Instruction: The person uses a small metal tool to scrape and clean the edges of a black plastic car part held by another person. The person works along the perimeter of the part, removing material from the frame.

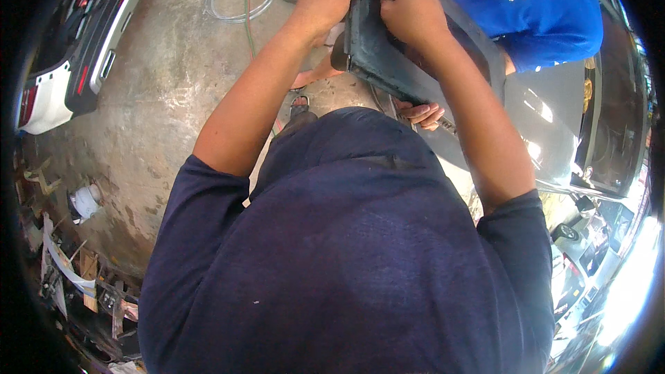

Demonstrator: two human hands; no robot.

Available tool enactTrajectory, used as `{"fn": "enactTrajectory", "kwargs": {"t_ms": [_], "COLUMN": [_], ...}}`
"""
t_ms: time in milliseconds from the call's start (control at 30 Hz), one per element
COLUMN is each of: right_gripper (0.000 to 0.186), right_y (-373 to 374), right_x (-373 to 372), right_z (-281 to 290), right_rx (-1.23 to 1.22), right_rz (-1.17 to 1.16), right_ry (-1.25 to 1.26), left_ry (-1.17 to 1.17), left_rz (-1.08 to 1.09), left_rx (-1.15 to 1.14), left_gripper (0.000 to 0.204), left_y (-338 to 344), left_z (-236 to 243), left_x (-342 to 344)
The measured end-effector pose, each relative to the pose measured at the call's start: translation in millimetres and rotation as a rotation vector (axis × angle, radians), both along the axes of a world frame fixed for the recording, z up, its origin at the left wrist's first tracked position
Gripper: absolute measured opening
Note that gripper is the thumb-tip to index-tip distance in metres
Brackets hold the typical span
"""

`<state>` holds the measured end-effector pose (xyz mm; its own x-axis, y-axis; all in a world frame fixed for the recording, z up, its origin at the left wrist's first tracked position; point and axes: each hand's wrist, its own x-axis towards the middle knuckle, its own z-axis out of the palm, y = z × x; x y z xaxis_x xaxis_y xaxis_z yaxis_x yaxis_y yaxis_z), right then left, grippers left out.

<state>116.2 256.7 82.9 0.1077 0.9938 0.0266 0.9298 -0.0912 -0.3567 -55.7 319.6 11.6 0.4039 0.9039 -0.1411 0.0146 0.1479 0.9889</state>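
A dark, flat panel with a raised rim (395, 82) is held out in front of me, tilted, its kind not plain. My left hand (324, 3) is closed on the panel's left edge, thumb on top. Over the panel, just right of that edge, my right hand (413, 10) is closed in a pinch. A small thin piece shows at its fingertips, too small to name. Another person's hand (421, 113) supports the panel's near right side from below.
A person in a blue shirt (547, 10) leans in at the right. Coiled clear tubing (239, 10) and a green hose lie on the concrete floor (159, 104). A white and black car part (62, 93) stands left, with scrap pieces (76, 270) below. A grey car surface (544, 111) is at right.
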Motion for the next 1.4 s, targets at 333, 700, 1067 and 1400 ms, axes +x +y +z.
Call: {"fn": "enactTrajectory", "kwargs": {"t_ms": [333,700,1067,1400], "right_gripper": [0.041,0.037,0.038,0.039], "right_y": [-21,-56,-97,-33], "right_x": [-14,-26,-36,-4], "right_z": [-3,-6,0,-3], "right_rx": [-0.035,-0.048,-0.092,0.214], "right_rz": [-0.006,0.003,0.028,-0.091], "right_ry": [-0.047,-0.060,0.014,0.226], "left_ry": [-0.009,-0.097,-0.153,-0.161], "left_rz": [-0.011,0.048,-0.005,-0.065], "left_rx": [-0.037,-0.196,-0.223,-0.305], "left_gripper": [0.034,0.027,0.044,0.048], "left_y": [-2,-12,-6,-5], "left_z": [3,9,-5,22], "left_x": [-3,-5,-8,-15]}}
